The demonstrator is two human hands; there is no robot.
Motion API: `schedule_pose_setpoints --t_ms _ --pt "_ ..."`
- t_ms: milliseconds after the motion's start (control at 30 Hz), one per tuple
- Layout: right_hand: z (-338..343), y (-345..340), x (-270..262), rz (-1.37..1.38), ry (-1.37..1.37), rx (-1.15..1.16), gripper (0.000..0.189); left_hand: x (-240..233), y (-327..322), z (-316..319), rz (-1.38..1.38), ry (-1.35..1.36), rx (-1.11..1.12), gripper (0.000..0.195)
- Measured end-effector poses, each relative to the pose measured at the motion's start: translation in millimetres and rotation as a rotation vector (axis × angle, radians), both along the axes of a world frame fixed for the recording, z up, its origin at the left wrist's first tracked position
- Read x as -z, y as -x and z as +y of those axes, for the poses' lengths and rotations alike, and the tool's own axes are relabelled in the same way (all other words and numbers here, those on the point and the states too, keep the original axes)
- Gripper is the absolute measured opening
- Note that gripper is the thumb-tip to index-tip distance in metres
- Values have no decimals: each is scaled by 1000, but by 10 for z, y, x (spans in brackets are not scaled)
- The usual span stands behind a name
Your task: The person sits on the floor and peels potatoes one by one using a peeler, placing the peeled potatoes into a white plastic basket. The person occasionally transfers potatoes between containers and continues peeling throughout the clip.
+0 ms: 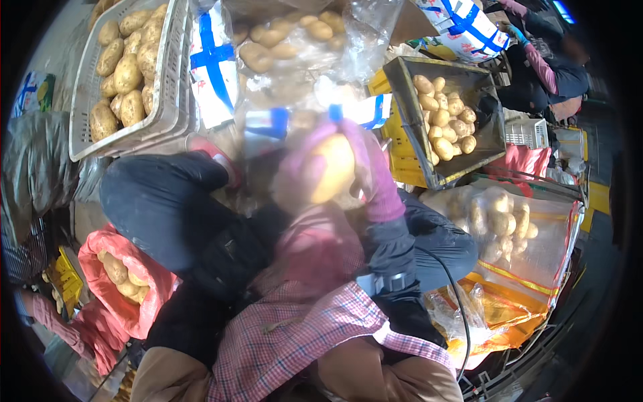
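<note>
A large yellow potato (333,168) is held up in front of my lap, blurred by motion. My left hand (297,171), in a purple glove, grips its left side and is badly smeared. Wrapped over the potato's top and right is my right hand (365,163), in the same kind of glove. Beyond both hands, a box lined with clear plastic film (369,37) holds several potatoes (257,56). White printed panels with blue tape (213,60) form its near and left sides. Fingertip detail is lost in blur and glare.
A white plastic crate (176,85) of potatoes stands upper left. At right, a dark tray (477,163) of potatoes sits by a yellow crate (406,161). A red mesh sack (93,251) holds potatoes; bagged potatoes (502,221) lie right. A black cable (459,301) hangs rightward. A co-worker (545,70) sits upper right.
</note>
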State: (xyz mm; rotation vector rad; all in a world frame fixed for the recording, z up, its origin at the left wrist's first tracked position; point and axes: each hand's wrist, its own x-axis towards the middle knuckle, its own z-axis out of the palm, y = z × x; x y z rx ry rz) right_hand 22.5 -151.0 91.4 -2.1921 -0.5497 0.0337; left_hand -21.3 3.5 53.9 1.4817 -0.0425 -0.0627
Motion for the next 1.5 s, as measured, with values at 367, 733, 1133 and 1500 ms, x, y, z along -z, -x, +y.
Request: schedule_pose_setpoints --t_ms 367,733,1133,1500 --pt "160 736 219 148 -251 279 105 -46 -115 -58 -283 108 -2 70" --pt "-54 758 63 1230 -1312 101 86 95 -366 92 -163 308 314 54" --pt "-49 621 -122 1160 -1192 274 69 371 -449 41 -425 -100 125 38" --pt "-247 510 120 -151 181 46 59 440 -337 42 -349 -201 -65 28"
